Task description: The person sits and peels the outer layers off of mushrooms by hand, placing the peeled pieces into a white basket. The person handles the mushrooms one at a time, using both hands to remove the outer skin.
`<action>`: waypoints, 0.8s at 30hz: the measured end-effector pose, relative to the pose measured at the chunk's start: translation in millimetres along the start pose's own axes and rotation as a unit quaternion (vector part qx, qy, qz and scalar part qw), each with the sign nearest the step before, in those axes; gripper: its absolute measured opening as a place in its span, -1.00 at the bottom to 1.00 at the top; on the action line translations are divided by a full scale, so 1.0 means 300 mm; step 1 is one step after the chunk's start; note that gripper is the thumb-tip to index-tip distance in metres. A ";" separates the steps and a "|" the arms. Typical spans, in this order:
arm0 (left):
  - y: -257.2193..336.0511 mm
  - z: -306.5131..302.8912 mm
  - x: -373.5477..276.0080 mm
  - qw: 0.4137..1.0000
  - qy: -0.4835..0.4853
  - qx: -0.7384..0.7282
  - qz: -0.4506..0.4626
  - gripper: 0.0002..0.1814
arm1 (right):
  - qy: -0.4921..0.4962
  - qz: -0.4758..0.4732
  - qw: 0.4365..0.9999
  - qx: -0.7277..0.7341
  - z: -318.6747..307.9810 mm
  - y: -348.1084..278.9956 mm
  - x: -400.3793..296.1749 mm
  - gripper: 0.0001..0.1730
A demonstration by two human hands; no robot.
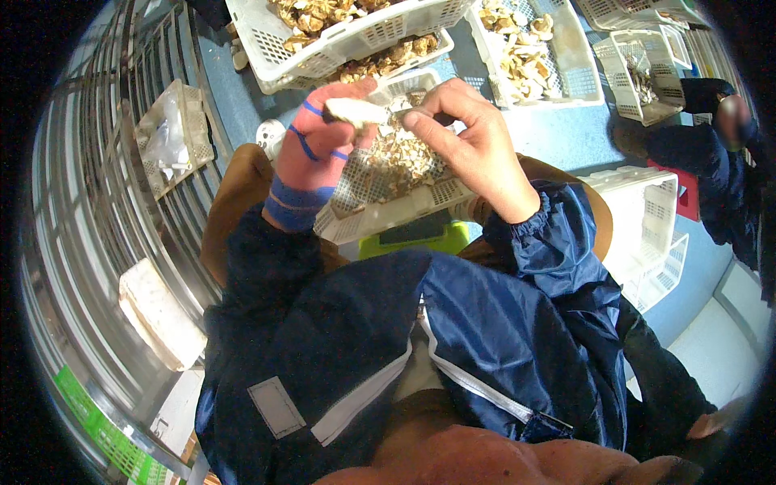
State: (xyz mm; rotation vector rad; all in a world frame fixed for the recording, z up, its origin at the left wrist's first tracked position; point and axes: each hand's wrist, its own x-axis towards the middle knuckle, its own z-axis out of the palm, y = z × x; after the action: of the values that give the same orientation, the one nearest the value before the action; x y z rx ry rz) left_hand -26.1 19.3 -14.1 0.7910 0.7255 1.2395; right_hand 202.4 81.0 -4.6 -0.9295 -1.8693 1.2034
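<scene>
My left hand (318,133) wears a pink knitted glove with blue stripes and holds a pale, trimmed mushroom piece (357,111) between thumb and fingers. My bare right hand (470,136) is close to the piece's right end. Its thumb and fingers pinch a small, thin, greyish tool, mostly hidden in the grip; it looks like a short blade. Beneath both hands stands a white perforated plastic crate (388,219) between my knees. Many small brown and white mushroom trimmings (409,159) lie in it.
Ahead, a stacked white crate (357,45) holds brown mushrooms; another crate (576,66) holds pale mushroom pieces. A metal rack (109,200) runs along the left. White crates (636,212) stand on the right, near another person's dark sleeve (697,151). A lime-green plastic object (394,245) is below.
</scene>
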 end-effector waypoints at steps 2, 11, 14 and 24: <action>-0.002 0.023 -0.017 0.987 0.131 -0.088 -0.031 -0.56 | -0.034 0.014 0.999 0.036 0.007 -0.014 -0.005 -0.82; -0.103 -0.016 -0.004 0.958 0.150 0.243 -0.015 -0.62 | -0.086 0.122 0.944 0.294 0.068 0.005 -0.019 -0.85; -0.040 0.024 -0.027 0.959 0.168 0.219 -0.070 -0.46 | -0.061 0.147 0.933 0.322 0.043 0.004 -0.011 -0.86; -0.036 0.033 -0.035 0.921 0.059 0.384 -0.002 -0.13 | -0.084 0.122 0.931 0.334 0.031 0.002 -0.002 -0.89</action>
State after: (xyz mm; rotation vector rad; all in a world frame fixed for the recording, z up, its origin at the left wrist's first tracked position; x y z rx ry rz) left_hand -14.2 6.3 -17.1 1.3539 1.3477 0.9884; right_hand 194.8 76.7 -8.2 -0.6917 -1.3176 1.9561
